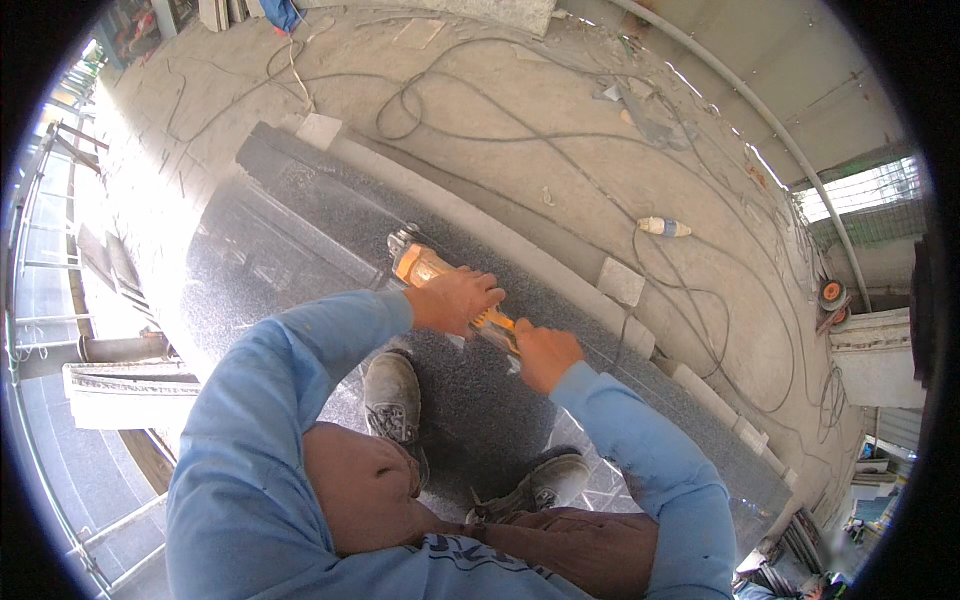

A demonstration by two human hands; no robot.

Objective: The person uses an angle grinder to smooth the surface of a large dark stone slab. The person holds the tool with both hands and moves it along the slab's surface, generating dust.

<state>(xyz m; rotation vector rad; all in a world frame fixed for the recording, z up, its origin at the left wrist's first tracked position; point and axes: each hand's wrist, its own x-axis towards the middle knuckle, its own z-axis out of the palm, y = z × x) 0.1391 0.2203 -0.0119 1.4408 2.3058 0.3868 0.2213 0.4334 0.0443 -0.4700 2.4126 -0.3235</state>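
Note:
An orange-yellow angle grinder [424, 264] lies across the middle of the view, its metal head and guard toward the upper left. My left hand [455, 299] wraps around its body just behind the head. Further back, my right hand [548, 356] is closed around the rear handle end. The grinder's head is over a dark grey speckled stone slab [330, 200]; whether the disc touches the stone I cannot tell. Pale dust streaks lie on the slab left of the head. Both my sleeves are light blue.
My two shoes [393, 397] rest on dark stone close below the grinder. Black cables [560, 150] loop over the dusty floor, with a white-and-yellow connector [664, 227] among them. Pale blocks [620, 281] line the slab's far edge. Scaffold rails [22, 300] stand at the left.

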